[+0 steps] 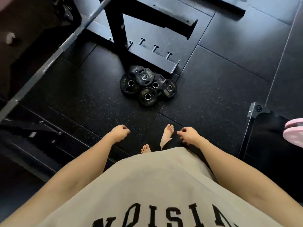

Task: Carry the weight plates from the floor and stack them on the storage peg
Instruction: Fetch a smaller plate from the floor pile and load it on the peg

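The left hand (118, 133) hangs with fingers loosely curled and holds nothing. The right hand (188, 135) hangs the same way, fingers bent a little, touching nothing. The weight plates (148, 85) lie in a pile on the floor (82, 95), just beside the rack's pegs (155, 48).

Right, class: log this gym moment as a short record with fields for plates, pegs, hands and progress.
plates: black weight plates piled overlapping on the rubber floor
pegs: three short pegs on the rack base just behind the pile, all bare
left hand: fingers loosely curled, holding nothing
right hand: loosely curled, holding nothing
progress: no plate lifted yet
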Demonstrator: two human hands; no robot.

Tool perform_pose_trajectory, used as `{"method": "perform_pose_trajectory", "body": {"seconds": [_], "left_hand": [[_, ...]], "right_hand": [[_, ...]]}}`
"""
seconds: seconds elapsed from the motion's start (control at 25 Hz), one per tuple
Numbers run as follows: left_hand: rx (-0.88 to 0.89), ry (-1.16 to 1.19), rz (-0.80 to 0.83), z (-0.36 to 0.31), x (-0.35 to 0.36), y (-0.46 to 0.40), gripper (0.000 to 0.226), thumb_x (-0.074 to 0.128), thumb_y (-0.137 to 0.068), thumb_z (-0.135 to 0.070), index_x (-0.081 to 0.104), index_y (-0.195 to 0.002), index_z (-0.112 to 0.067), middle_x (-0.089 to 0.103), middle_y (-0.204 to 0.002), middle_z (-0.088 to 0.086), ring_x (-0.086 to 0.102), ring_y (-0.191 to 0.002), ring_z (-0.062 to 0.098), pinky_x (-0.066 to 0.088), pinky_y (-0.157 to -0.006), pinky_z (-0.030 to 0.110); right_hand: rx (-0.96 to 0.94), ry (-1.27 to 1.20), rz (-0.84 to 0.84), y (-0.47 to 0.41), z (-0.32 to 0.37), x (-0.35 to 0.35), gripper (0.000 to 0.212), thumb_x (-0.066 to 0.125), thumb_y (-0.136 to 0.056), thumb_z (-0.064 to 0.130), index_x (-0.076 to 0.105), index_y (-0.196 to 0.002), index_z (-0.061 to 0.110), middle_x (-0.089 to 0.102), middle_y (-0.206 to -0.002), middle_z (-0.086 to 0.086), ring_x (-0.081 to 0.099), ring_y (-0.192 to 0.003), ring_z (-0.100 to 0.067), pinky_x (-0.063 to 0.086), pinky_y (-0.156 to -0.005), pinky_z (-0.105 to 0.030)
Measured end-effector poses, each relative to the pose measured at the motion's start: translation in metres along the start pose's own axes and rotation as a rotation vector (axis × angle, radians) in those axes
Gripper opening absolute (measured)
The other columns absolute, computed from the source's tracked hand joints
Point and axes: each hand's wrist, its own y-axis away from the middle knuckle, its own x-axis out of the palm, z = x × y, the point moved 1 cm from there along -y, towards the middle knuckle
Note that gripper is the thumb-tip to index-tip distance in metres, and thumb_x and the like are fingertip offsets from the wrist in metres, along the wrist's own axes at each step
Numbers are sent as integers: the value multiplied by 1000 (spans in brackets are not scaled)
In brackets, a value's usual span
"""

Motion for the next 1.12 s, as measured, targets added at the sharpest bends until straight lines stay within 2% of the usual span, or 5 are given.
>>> {"method": "perform_pose_trajectory", "body": {"seconds": [0.28, 0.52, 0.8, 1.0, 1.12], "left_hand": [[-140, 0, -20, -62, -29, -74, 21, 57, -94, -27, 63, -111, -16, 66, -110, 7, 63, -101, 24, 52, -92, 38], [-270, 58, -24, -104, -33, -178, 22, 56, -91, -24, 66, -108, -14, 70, -107, 9, 65, -99, 26, 51, -89, 37], [-358, 134, 38, -100, 7, -411, 23, 49, -97, -27, 63, -112, -16, 67, -107, 6, 63, -101, 22, 49, -90, 38], [-344, 216, -31, -66, 54, -568, 20, 50, -97, -30, 56, -115, -21, 62, -103, 1, 59, -101, 21, 48, -87, 37], [-362, 308, -60, -55, 84, -646, 34, 51, -97, -31, 47, -129, -19, 58, -92, -4, 58, -98, 22, 48, -91, 38]], "right_hand": [[-12, -25, -8, -110, 81, -68, 12, 57, -97, 27, 62, -97, 17, 67, -84, -5, 67, -79, -21, 58, -80, -40], [80, 59, 121, -241, 139, -92, 17, 55, -97, 30, 62, -92, 15, 69, -82, -7, 65, -74, -20, 54, -73, -39], [147, 140, 114, -477, 165, -18, 20, 53, -96, 37, 58, -97, 18, 69, -99, -9, 66, -93, -26, 55, -85, -45], [68, 223, 18, -618, 155, 46, 37, 47, -100, 35, 47, -126, 10, 60, -122, -12, 54, -102, -25, 37, -80, -32], [22, 252, -28, -679, 145, 84, 45, 50, -99, 32, 39, -136, 8, 50, -136, -14, 51, -121, -32, 38, -87, -36]]}}
